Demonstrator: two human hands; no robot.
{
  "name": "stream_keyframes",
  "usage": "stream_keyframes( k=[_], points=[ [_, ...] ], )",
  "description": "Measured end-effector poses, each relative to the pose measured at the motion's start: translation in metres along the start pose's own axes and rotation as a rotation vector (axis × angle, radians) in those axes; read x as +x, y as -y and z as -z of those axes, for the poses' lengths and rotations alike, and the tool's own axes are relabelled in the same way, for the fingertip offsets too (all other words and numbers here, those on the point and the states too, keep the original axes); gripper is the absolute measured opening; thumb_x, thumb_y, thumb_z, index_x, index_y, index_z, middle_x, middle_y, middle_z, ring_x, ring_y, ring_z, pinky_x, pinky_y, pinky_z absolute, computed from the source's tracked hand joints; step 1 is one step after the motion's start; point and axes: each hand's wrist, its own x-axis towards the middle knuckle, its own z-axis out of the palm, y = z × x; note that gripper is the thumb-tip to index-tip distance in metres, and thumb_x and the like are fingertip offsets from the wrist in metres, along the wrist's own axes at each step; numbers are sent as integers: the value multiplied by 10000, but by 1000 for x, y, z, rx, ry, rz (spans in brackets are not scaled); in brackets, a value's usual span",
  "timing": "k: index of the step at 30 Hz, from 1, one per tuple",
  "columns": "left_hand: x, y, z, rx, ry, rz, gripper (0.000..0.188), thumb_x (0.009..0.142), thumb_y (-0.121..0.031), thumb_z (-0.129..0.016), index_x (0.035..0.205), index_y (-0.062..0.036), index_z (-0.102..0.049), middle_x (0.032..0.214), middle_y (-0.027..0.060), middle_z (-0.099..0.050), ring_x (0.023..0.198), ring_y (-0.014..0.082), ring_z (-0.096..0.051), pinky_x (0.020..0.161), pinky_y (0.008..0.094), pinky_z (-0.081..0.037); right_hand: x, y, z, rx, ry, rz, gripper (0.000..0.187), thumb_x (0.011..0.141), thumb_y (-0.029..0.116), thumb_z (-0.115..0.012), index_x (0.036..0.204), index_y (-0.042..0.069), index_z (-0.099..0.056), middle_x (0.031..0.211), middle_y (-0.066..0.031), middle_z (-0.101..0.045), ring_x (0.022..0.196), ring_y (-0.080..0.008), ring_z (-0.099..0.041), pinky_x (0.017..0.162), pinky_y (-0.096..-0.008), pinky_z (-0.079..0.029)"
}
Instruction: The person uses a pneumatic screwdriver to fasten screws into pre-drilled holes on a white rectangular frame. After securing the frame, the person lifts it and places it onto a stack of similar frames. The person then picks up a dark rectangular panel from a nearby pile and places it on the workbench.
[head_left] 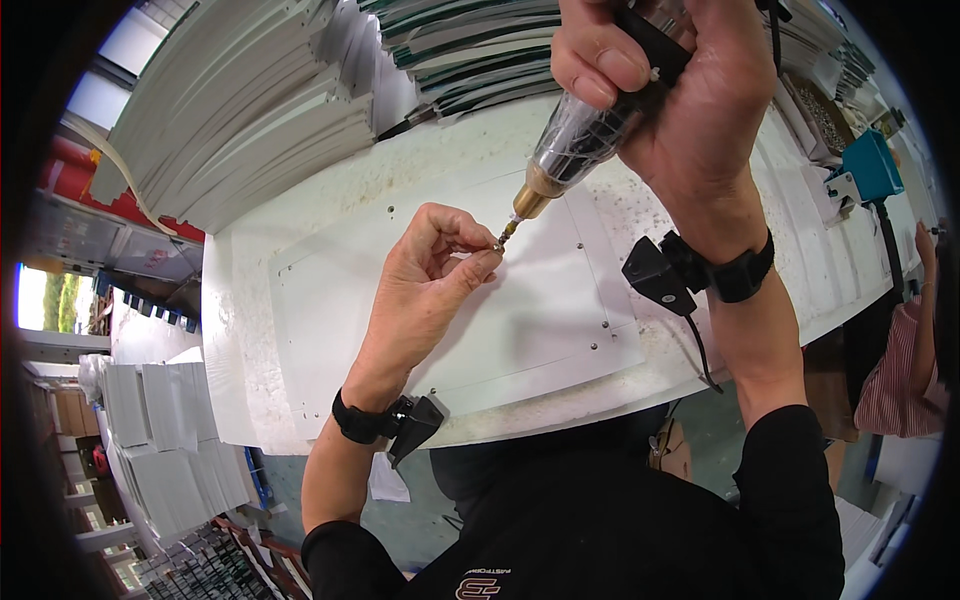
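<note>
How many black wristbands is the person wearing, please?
2. One black wristband is around the wrist of the left hand; the other band is around the wrist of the right hand, which holds a power driver.

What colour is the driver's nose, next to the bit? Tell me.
Brassy gold; the driver's nose shows best in the head view.

We have 1 white worktable [235,300], surf. speckled in places. On it, approx. ctr., we log 1 lg. flat white panel [480,350] w/ sm. round metal bits [594,346] nr. its edges. Rear L: 1 tall stack, white panels [250,110]. Rear ctr.: 1 stack, green-edged sheets [465,50]. Rear R: 1 brownish tray [800,125], sm. pcs. inside.
</note>
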Motion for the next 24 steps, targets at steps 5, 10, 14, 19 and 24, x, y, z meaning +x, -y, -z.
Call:
stream_keyframes(
  k=[5,10,14,19,24],
  points=[
    [-3,2,1,-21,28,-16,196,973,-92,-726,1072,-88,-558,1035,13,-635,983,94,-639,855,281,-571,-6,8,-18,3,-114,-93,340,1044,381,-541,878,87,-505,756,-32,-576,422,-72,-484,401,-248,-435],
    [-5,0,-1,-47,35,6,158,976,-20,-675,1077,-51,-557,1052,35,-613,975,105,-641,868,282,-593,-3,7,-23,63,-222,-168,352,1041,395,-556,873,89,-512,745,-34,-576,418,-76,-485,395,-250,-427],
    [-4,-2,-2,-62,35,24,152,982,-29,-671,1081,-49,-558,1051,36,-610,983,107,-640,887,293,-599,-3,11,-26,92,-266,-200,347,1043,387,-552,877,85,-510,747,-37,-580,415,-78,-486,395,-249,-428],
    [-6,1,-1,-84,33,14,191,983,-114,-719,1074,-86,-554,1052,12,-630,1002,102,-643,889,303,-584,-6,4,-18,65,-151,-125,344,1046,380,-543,884,79,-505,749,-40,-580,411,-79,-486,393,-249,-434],
    [-5,4,2,-100,19,-8,190,979,-105,-721,1075,-87,-557,1044,8,-621,1001,99,-636,893,306,-586,-7,9,-27,49,-195,-153,345,1051,378,-530,886,77,-504,741,-38,-575,410,-76,-487,392,-244,-439]
  ],
)
